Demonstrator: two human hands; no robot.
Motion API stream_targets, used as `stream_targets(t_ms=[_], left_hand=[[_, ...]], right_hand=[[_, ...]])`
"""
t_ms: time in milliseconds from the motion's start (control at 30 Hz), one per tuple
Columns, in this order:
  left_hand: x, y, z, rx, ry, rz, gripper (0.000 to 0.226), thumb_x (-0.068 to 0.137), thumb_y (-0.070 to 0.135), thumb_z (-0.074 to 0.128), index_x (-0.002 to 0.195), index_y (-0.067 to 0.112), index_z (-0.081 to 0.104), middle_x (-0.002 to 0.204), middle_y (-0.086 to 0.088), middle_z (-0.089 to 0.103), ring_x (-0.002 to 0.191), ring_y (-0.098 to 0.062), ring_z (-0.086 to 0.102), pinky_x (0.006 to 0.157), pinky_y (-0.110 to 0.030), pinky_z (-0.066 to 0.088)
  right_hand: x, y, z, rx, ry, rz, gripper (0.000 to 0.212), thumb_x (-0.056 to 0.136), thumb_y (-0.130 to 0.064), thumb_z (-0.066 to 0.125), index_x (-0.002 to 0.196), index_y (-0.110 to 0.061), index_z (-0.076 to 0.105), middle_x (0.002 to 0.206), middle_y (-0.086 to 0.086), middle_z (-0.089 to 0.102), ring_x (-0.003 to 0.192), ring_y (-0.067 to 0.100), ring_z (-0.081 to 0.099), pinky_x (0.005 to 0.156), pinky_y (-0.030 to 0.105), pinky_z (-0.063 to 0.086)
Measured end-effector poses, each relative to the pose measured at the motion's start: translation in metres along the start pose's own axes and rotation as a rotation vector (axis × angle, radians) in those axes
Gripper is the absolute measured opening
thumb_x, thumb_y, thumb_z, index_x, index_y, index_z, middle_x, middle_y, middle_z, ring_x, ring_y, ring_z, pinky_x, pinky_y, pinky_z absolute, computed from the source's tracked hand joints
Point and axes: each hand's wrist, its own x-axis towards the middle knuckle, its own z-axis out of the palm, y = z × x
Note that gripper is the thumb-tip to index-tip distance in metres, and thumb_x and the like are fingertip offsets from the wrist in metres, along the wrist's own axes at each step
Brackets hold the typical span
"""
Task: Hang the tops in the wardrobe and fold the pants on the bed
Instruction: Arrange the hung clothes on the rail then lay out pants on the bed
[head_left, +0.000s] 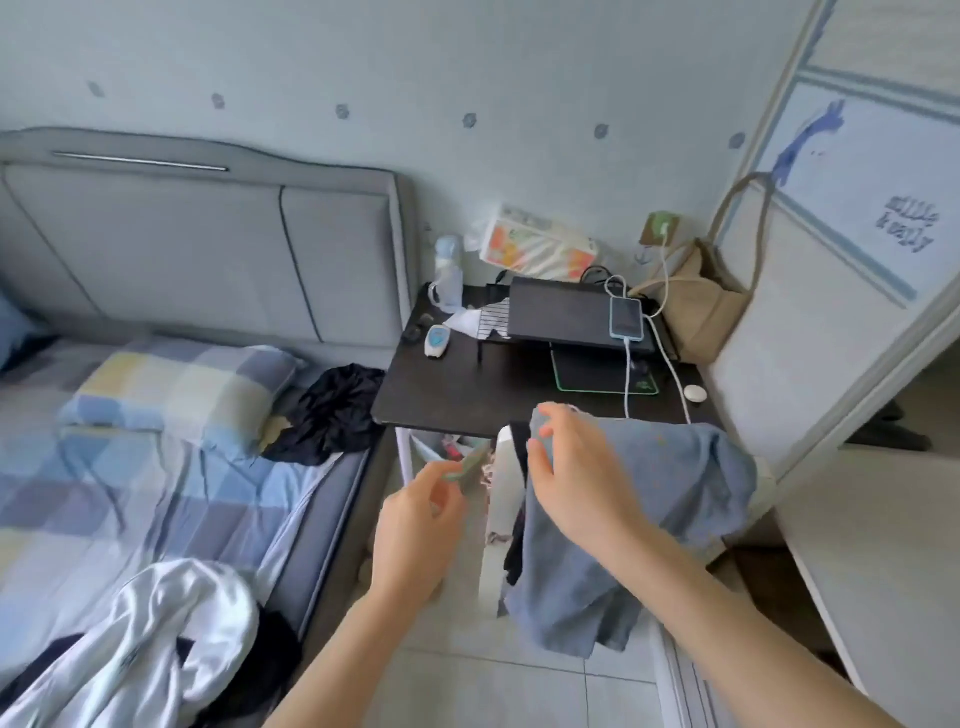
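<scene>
Hanging below the right hand (571, 467) grip: grey-blue garment (623, 545).

White garment (171, 623) cut off by the bottom edge, bed (130, 467) running off the left, small greenish thing (470, 462) in the left hand's (415, 525) grip too blurred to name, desk (467, 389) front hidden behind blue-grey garment (649, 493)

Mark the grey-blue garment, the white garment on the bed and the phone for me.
grey-blue garment (649, 509): head view, middle of the hanging cloth.
white garment (182, 618): head view, bunched folds at the bed's near end.
phone (626, 318): head view, screen centre.
</scene>
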Motion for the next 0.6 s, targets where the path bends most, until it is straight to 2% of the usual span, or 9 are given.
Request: stream_targets(t_ms=[167, 300, 433, 533, 600], left_hand=[[-0.006, -0.092, -0.085, 0.031, 0.049, -0.218, 0.025, 0.095, 0.024, 0.05, 0.111, 0.039, 0.061, 0.08, 0.009, 0.07, 0.073, -0.002, 0.062, 0.063, -0.023, 0.049], [0.001, -0.165, -0.153, 0.085, 0.081, -0.361, 0.027, 0.092, 0.016, 0.051, 0.109, 0.032, 0.064, 0.073, 0.009, 0.07, 0.067, -0.005, 0.061, 0.064, -0.025, 0.047], [0.03, -0.223, -0.203, 0.111, 0.061, -0.486, 0.032, 0.09, 0.014, 0.048, 0.111, 0.033, 0.063, 0.074, 0.003, 0.071, 0.071, -0.013, 0.065, 0.073, -0.037, 0.054], [0.061, -0.251, -0.226, 0.116, 0.056, -0.542, 0.028, 0.09, 0.017, 0.052, 0.113, 0.03, 0.065, 0.081, 0.006, 0.068, 0.076, -0.012, 0.064, 0.073, -0.034, 0.053], [0.089, -0.269, -0.233, 0.115, 0.061, -0.567, 0.029, 0.09, 0.019, 0.055, 0.116, 0.026, 0.066, 0.089, 0.008, 0.067, 0.084, -0.012, 0.063, 0.074, -0.029, 0.046]], right_hand=[[0.012, -0.073, 0.093, 0.011, -0.209, -0.036, 0.036, 0.098, -0.028, 0.043, 0.132, -0.018, 0.044, 0.115, 0.001, 0.056, 0.112, 0.023, 0.049, 0.087, 0.04, 0.046], [0.029, -0.128, 0.167, -0.005, -0.346, -0.053, 0.037, 0.098, -0.029, 0.042, 0.133, -0.018, 0.045, 0.118, 0.0, 0.058, 0.114, 0.023, 0.05, 0.087, 0.037, 0.046], [0.056, -0.163, 0.228, -0.022, -0.429, -0.074, 0.035, 0.098, -0.028, 0.042, 0.13, -0.017, 0.048, 0.116, 0.001, 0.059, 0.112, 0.021, 0.051, 0.085, 0.035, 0.045], [0.08, -0.178, 0.264, -0.004, -0.479, -0.046, 0.035, 0.098, -0.026, 0.043, 0.13, -0.014, 0.05, 0.114, 0.001, 0.062, 0.113, 0.022, 0.05, 0.089, 0.036, 0.046], [0.101, -0.183, 0.288, -0.012, -0.507, -0.036, 0.034, 0.097, -0.026, 0.045, 0.128, -0.014, 0.051, 0.112, 0.0, 0.065, 0.11, 0.024, 0.054, 0.086, 0.037, 0.047]])
